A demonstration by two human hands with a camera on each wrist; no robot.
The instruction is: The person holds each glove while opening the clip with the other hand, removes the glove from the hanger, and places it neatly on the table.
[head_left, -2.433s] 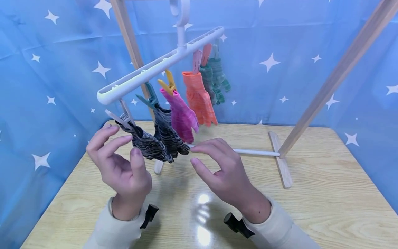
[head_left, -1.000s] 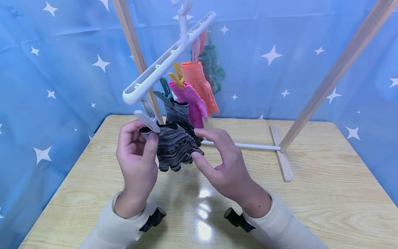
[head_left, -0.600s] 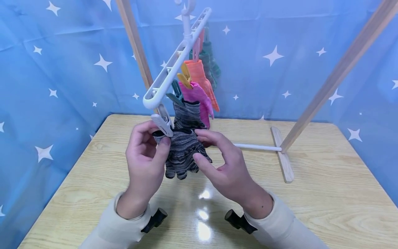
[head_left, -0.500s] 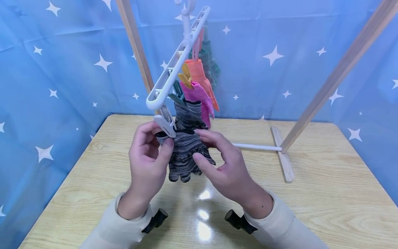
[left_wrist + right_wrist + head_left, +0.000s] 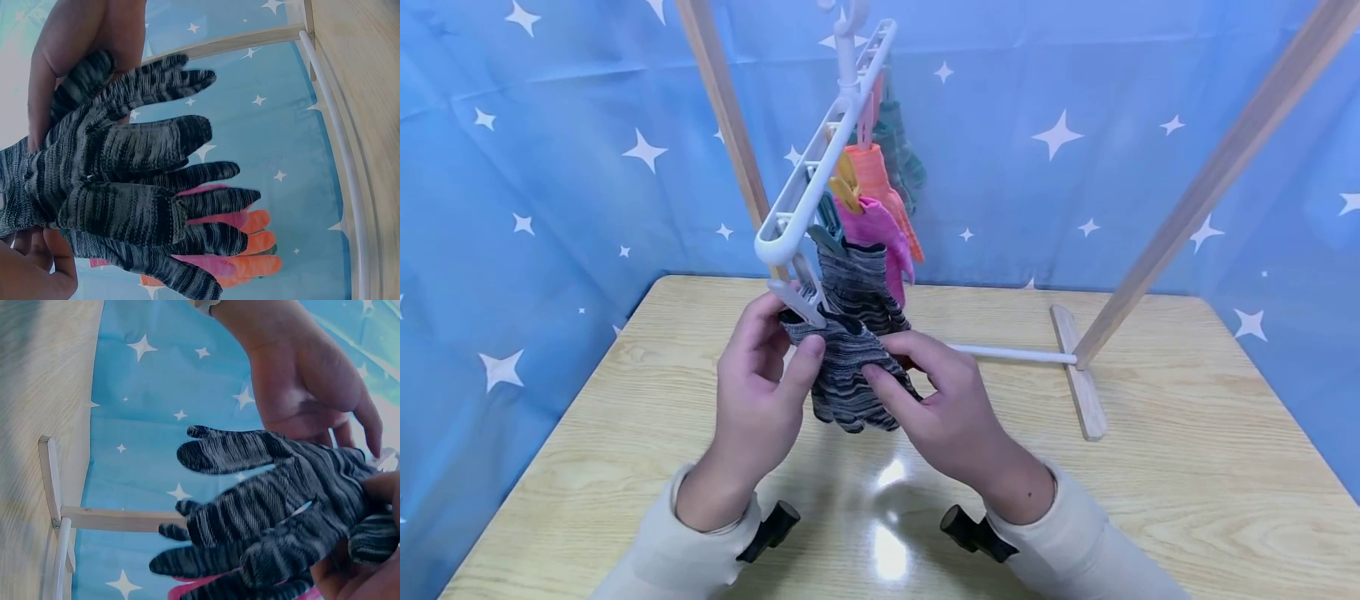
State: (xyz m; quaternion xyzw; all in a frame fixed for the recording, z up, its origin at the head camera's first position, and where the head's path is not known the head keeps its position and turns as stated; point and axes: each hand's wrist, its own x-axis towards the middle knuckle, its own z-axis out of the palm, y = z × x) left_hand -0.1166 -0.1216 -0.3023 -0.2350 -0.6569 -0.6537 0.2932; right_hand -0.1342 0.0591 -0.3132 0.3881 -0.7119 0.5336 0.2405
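A black-and-grey knit glove (image 5: 853,383) hangs fingers-down from a pale grey clothespin (image 5: 805,302) at the near end of the white hanger (image 5: 808,187). My left hand (image 5: 758,400) pinches its cuff beside the clothespin, thumb in front and fingers behind. On the glove's other side, my right hand (image 5: 955,404) pinches the knit between thumb and forefinger. A matching glove (image 5: 856,275) hangs just behind from a teal clothespin (image 5: 827,232). In the left wrist view, the front glove (image 5: 131,150) overlaps the one behind, hiding part of it.
Farther along the hanger are a pink glove (image 5: 880,233) on a yellow clothespin (image 5: 847,185), an orange glove (image 5: 878,179) and green gloves (image 5: 904,154). A wooden stand (image 5: 1195,200) with a white crossbar (image 5: 1018,354) rises from the table (image 5: 1187,500).
The hanger's near end has swung right. My left hand has moved right and taken hold of the front glove's cuff. My right thumb and forefinger have closed on the glove's other side.
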